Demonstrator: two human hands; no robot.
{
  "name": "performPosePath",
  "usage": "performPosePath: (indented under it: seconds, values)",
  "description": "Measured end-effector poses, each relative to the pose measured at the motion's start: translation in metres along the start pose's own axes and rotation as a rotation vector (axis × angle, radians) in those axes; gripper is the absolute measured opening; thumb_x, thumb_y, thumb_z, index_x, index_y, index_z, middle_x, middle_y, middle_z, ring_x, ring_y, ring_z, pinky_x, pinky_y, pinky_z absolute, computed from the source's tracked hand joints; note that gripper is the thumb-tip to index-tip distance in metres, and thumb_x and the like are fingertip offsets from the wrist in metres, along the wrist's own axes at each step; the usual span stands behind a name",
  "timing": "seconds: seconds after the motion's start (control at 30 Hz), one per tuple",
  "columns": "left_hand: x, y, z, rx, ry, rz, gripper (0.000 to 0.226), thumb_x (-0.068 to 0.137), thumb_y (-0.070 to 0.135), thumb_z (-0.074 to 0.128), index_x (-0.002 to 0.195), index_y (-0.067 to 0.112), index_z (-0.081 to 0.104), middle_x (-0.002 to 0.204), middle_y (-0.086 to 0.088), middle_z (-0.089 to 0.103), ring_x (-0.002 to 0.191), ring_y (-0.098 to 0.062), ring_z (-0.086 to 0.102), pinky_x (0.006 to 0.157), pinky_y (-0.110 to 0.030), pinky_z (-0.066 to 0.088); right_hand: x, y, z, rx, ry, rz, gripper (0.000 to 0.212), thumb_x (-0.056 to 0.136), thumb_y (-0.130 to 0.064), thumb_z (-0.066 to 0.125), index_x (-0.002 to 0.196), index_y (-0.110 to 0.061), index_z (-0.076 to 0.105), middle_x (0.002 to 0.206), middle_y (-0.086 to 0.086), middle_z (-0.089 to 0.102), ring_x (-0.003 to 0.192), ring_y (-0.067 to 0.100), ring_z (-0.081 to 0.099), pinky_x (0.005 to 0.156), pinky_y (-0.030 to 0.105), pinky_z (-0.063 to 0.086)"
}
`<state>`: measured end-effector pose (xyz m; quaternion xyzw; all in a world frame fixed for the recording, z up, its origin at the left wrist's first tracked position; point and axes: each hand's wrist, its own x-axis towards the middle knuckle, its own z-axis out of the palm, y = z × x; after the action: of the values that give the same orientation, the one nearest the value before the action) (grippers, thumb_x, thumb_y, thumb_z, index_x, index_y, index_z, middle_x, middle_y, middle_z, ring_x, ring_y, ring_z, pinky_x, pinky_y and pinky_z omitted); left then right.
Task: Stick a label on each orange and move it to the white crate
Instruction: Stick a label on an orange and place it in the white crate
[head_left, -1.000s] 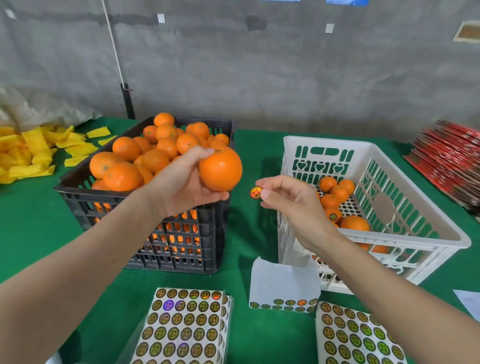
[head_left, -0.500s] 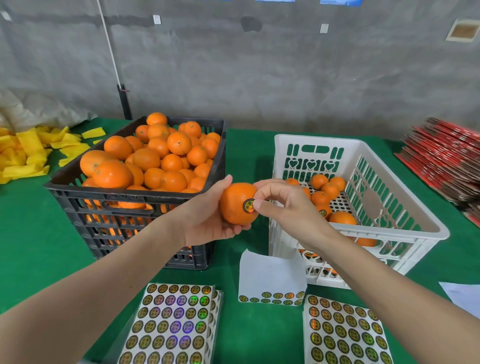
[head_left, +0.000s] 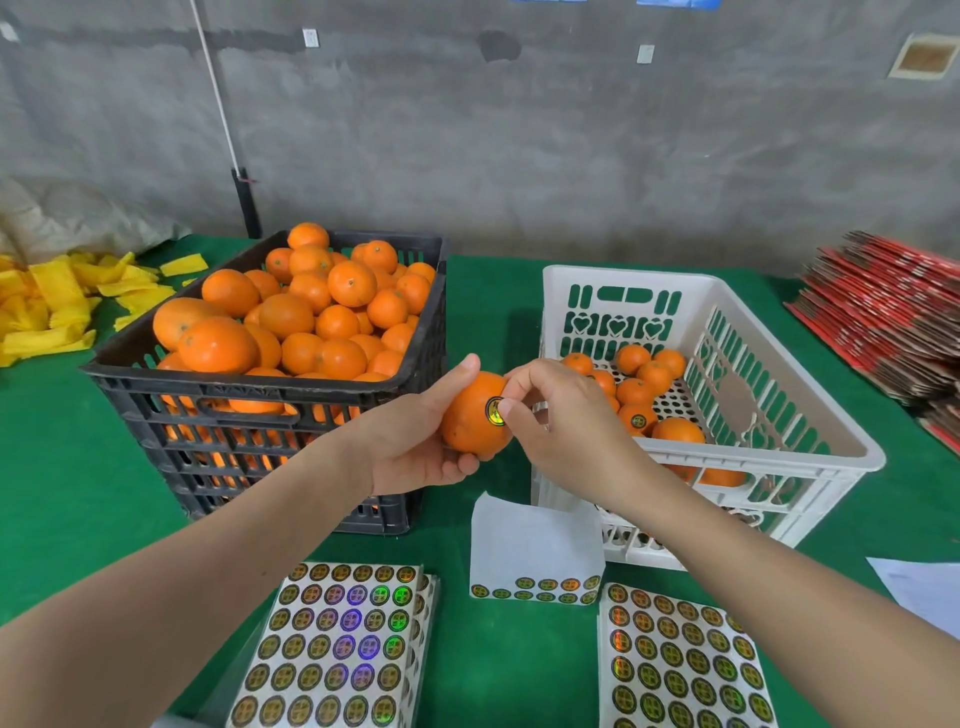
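The orange (head_left: 470, 415) is held above the green table (head_left: 78, 467), in the gap between the two crates and just off the right near corner of the black crate (head_left: 249, 382). We see the left hand (head_left: 410, 447) cupping it from the left, thumb along its top, fingers wrapped underneath and mostly hidden. A round label (head_left: 492, 410) sits on its near face, too small to read. The thumb of the right hand (head_left: 561, 421) presses on and covers the label's right edge, the other fingers curled in. The white crate (head_left: 810, 457) stands to the right.
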<state>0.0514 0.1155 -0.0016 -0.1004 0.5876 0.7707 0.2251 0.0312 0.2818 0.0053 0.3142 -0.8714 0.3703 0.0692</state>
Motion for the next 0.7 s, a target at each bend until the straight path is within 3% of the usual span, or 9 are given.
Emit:
performPosePath:
  seconds: [0.2, 0.23, 0.33, 0.37, 0.5, 0.57, 0.7]
  values:
    - [0.003, -0.007, 0.0, -0.033, -0.038, -0.018, 0.074, 0.06, 0.061, 0.065, 0.115, 0.013, 0.054, 0.077, -0.014, 0.06, 0.049, -0.016, 0.047, 0.041, -0.019, 0.043, -0.001, -0.002, -0.002, 0.012, 0.059, 0.025, 0.007, 0.086, -0.027, 0.062, 0.084, -0.024, 0.056, 0.089, -0.004, 0.061, 0.082, 0.013, 0.058, 0.074, 0.04, 0.052]
    - [0.003, -0.007, -0.001, -0.03, -0.041, -0.019, 0.073, 0.062, 0.061, 0.064, 0.116, 0.013, 0.053, 0.077, -0.014, 0.06, 0.048, -0.016, 0.047, 0.041, -0.019, 0.042, -0.001, -0.002, -0.003, 0.026, 0.061, 0.041, 0.014, 0.084, -0.029, 0.065, 0.091, -0.024, 0.054, 0.091, -0.005, 0.06, 0.082, 0.013, 0.059, 0.073, 0.039, 0.053]
    - [0.006, -0.008, -0.002, 0.017, -0.041, -0.019, 0.072, 0.063, 0.061, 0.061, 0.114, 0.012, 0.053, 0.073, -0.013, 0.062, 0.048, -0.016, 0.047, 0.041, -0.018, 0.04, 0.005, 0.0, -0.014, 0.174, -0.002, 0.17, 0.071, 0.071, -0.033, 0.079, 0.127, -0.033, 0.036, 0.098, -0.008, 0.058, 0.074, 0.009, 0.063, 0.071, 0.029, 0.054]
    - [0.007, -0.008, -0.002, 0.022, -0.04, -0.018, 0.071, 0.063, 0.061, 0.061, 0.114, 0.013, 0.053, 0.073, -0.012, 0.062, 0.048, -0.016, 0.047, 0.042, -0.018, 0.04, 0.007, 0.002, -0.016, 0.216, -0.029, 0.199, 0.081, 0.07, -0.032, 0.081, 0.134, -0.033, 0.031, 0.099, -0.007, 0.059, 0.073, 0.009, 0.063, 0.073, 0.029, 0.054]
    - [0.015, -0.004, 0.007, 0.006, -0.023, 0.029, 0.063, 0.065, 0.06, 0.061, 0.111, 0.016, 0.057, 0.07, -0.008, 0.064, 0.047, -0.015, 0.048, 0.041, -0.019, 0.039, 0.01, 0.009, -0.019, 0.287, -0.158, 0.151, 0.06, 0.078, -0.031, 0.075, 0.131, -0.023, 0.048, 0.113, -0.003, 0.059, 0.095, 0.011, 0.059, 0.088, 0.035, 0.051]
    - [0.021, 0.0, 0.015, 0.017, -0.016, 0.072, 0.06, 0.065, 0.059, 0.061, 0.107, 0.016, 0.059, 0.07, -0.005, 0.064, 0.048, -0.015, 0.049, 0.042, -0.019, 0.039, 0.013, 0.011, -0.02, 0.258, -0.194, 0.124, 0.061, 0.072, -0.036, 0.079, 0.126, -0.026, 0.052, 0.116, -0.007, 0.058, 0.1, 0.007, 0.057, 0.086, 0.028, 0.051]
    - [0.029, 0.02, 0.022, 0.063, -0.009, 0.115, 0.071, 0.069, 0.068, 0.049, 0.11, 0.01, 0.058, 0.084, -0.009, 0.071, 0.059, -0.02, 0.065, 0.05, -0.024, 0.051, 0.037, 0.028, -0.038, 0.236, -0.043, 0.116, 0.057, 0.062, -0.035, 0.084, 0.111, -0.03, 0.057, 0.108, -0.01, 0.06, 0.094, 0.004, 0.058, 0.077, 0.021, 0.049]
